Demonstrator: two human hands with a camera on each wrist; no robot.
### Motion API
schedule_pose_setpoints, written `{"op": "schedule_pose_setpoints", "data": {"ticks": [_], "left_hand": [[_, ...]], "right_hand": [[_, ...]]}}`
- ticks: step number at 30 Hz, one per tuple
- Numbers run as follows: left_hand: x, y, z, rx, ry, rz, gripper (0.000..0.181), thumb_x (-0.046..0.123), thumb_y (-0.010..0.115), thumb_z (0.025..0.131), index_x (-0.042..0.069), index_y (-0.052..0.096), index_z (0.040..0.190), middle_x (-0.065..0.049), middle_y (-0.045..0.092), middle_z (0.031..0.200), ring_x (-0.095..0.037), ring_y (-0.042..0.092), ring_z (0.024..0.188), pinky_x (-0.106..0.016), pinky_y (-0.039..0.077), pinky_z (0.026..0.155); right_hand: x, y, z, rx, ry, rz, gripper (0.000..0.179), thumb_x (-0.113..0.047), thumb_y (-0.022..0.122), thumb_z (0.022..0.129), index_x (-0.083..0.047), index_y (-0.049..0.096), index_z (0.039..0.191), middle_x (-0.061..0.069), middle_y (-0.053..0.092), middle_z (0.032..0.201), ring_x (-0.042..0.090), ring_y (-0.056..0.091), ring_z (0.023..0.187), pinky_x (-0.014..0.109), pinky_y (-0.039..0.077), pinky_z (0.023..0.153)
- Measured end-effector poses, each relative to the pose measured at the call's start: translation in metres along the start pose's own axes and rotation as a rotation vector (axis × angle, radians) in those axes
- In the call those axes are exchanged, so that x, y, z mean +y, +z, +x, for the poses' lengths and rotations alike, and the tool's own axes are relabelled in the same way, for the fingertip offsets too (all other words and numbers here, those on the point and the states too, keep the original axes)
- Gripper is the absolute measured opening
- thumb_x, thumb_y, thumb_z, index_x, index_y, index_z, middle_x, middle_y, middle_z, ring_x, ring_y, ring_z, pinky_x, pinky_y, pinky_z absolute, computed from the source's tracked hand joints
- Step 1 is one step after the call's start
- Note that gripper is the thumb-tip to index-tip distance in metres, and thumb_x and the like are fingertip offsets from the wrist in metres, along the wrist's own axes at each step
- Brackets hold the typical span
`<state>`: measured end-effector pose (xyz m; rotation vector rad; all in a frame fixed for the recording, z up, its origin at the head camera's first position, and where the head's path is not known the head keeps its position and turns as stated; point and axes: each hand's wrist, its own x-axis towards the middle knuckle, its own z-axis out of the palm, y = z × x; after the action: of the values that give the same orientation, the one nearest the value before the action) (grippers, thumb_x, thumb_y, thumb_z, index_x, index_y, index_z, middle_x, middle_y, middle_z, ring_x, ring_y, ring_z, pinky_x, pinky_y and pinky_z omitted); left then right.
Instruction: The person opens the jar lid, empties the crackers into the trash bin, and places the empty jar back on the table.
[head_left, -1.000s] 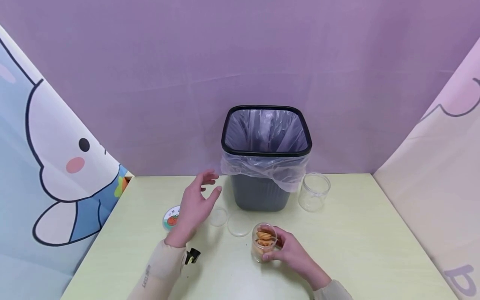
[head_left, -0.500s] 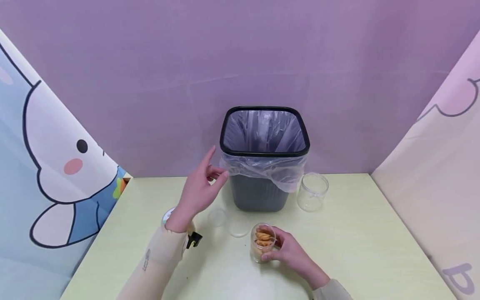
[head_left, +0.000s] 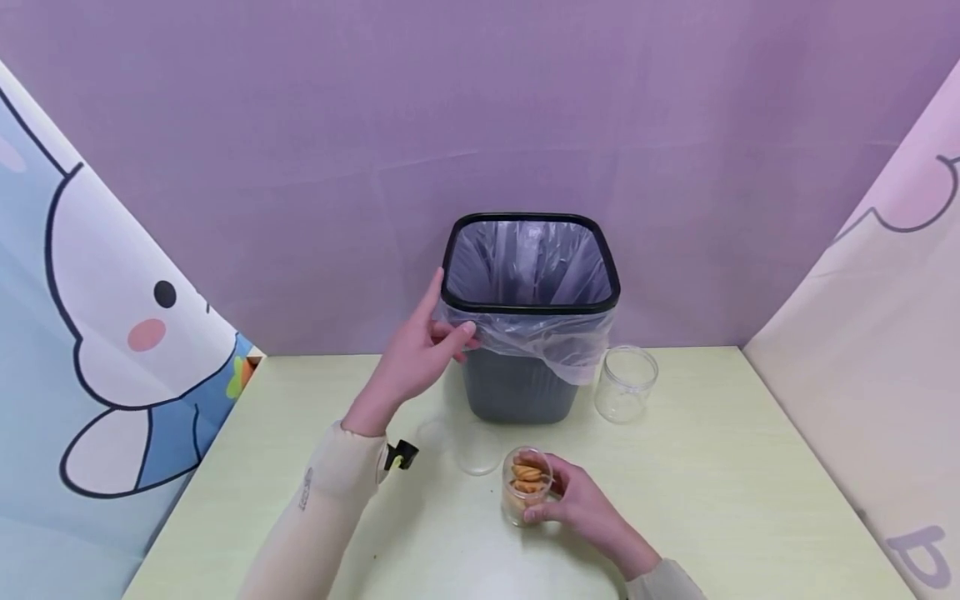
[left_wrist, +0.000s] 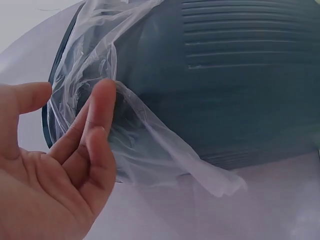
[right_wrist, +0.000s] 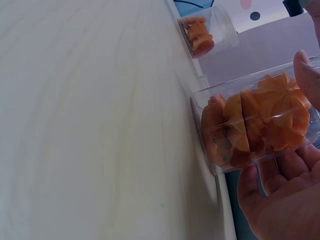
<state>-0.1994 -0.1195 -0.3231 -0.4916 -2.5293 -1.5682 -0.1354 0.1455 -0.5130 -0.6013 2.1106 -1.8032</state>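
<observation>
My left hand (head_left: 420, 354) is at the front left corner of the grey trash bin (head_left: 517, 383), its index finger extended near the black rim. In the left wrist view its fingertips are against the clear trash bag (left_wrist: 100, 45) folded over the bin, with thumb and fingers apart. My right hand (head_left: 581, 508) grips a small clear jar (head_left: 517, 506) from its right side; the jar stands upright on the table. Inside it, orange-brown swirled cookies (right_wrist: 270, 115) are stacked.
A clear jar (head_left: 626, 387) without a lid stands right of the bin. Two clear discs, like lids, lie in front; one is the larger disc (head_left: 478, 450). Another cookie jar (right_wrist: 207, 32) shows in the right wrist view. A purple cloth wall (head_left: 300, 208) closes the back.
My left hand has moved up and right to the bin, its index finger straightening. The printed round lid at left is now hidden behind that arm. The right hand and jar stay put.
</observation>
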Motion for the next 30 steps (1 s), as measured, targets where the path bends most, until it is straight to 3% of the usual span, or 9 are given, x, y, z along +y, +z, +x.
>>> {"op": "schedule_pose_setpoints", "data": {"ticks": [3,9,11,20,27,30], "left_hand": [[0.002,0.001,0.003,0.001,-0.058,-0.071,0.087,0.043,0.063,0.097,0.039,0.001,0.159,-0.009,0.075,0.088,-0.023,0.070,0.068,-0.046,0.051,0.090],[0.005,0.003,0.009,-0.002,-0.136,-0.136,0.083,0.053,0.060,0.096,0.046,0.004,0.157,-0.008,0.075,0.083,-0.032,0.071,0.063,-0.044,0.055,0.060],[0.006,0.004,0.010,-0.009,-0.153,-0.129,0.080,0.054,0.056,0.097,0.048,0.004,0.156,-0.009,0.074,0.083,-0.033,0.071,0.063,-0.042,0.055,0.057],[0.016,0.009,0.014,0.048,-0.202,-0.046,0.063,0.054,0.040,0.104,0.040,0.009,0.157,-0.009,0.073,0.078,-0.030,0.070,0.059,-0.042,0.053,0.059],[0.025,0.009,0.018,0.032,-0.284,-0.070,0.064,0.047,0.037,0.106,0.045,-0.001,0.157,-0.011,0.072,0.077,-0.030,0.069,0.057,-0.046,0.053,0.061],[0.026,0.010,0.019,0.027,-0.291,-0.067,0.064,0.043,0.036,0.107,0.043,-0.003,0.158,-0.013,0.071,0.076,-0.032,0.068,0.055,-0.044,0.055,0.065]], "right_hand": [[-0.001,0.000,0.000,-0.004,0.004,0.001,0.073,-0.008,0.087,0.071,-0.007,0.057,0.138,0.011,0.056,0.140,0.026,0.053,0.125,0.021,0.038,0.103],[-0.002,-0.002,-0.001,-0.011,-0.003,0.001,0.071,-0.010,0.087,0.072,-0.008,0.058,0.137,0.010,0.057,0.139,0.029,0.054,0.124,0.022,0.038,0.103],[-0.002,-0.002,-0.001,-0.016,-0.007,0.002,0.071,-0.010,0.087,0.072,-0.008,0.058,0.137,0.010,0.057,0.139,0.029,0.054,0.123,0.022,0.039,0.102],[0.000,-0.001,0.000,-0.024,-0.027,-0.004,0.073,-0.011,0.087,0.071,-0.008,0.057,0.138,0.009,0.059,0.137,0.026,0.057,0.120,0.023,0.040,0.101],[0.002,0.000,0.001,-0.015,-0.036,-0.012,0.074,-0.011,0.087,0.071,-0.009,0.057,0.139,0.008,0.059,0.137,0.025,0.056,0.121,0.024,0.040,0.102],[0.002,0.001,0.001,-0.009,-0.040,-0.013,0.074,-0.011,0.087,0.071,-0.009,0.057,0.139,0.007,0.059,0.137,0.024,0.056,0.121,0.024,0.040,0.102]]}}
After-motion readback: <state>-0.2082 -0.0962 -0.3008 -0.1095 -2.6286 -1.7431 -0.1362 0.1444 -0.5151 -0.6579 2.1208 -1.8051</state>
